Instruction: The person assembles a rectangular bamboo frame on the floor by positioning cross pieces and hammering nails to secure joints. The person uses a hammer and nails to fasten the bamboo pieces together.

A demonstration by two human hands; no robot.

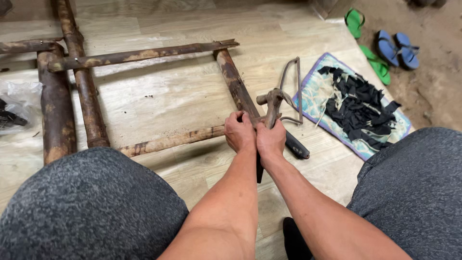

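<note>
**Binding a corner joint of a bamboo frame, both hands clamped at the crossing**

Nearest: the person's knees in grey speckled shorts [91,202], forearms running out between them. A dark object sits on the floor between the legs, at the frame's bottom edge; can't tell what it is.

Left hand [239,132] and right hand [271,139] sit side by side, touching, right at the corner where a short horizontal bamboo pole [168,141] meets an upright bamboo pole [236,82]. Fingers of both hands are curled tight, no gap showing, closed around the joint and what looks like a dark strip [259,169] hanging down below the right wrist. Exactly what each hand pinches is hidden by the knuckles.

Step in hand, as I judge it: tying or cinching the lashing at this corner. Next move likely needs a firm pull on the strip while the other hand keeps the poles pinned.

Just beyond the hands: a forked wooden piece [272,103] and a black-handled tool [296,146] lying across the floor, plus a bow saw [292,84] just beside them.

Farther right: a patterned mat [315,94] piled with black strips [358,108]. Left side: more bamboo poles [57,110] forming the frame, a long crossbar [144,54], a clear plastic bag [21,94]. Far right corner: green and blue sandals [385,45] on the dirt floor.
</note>
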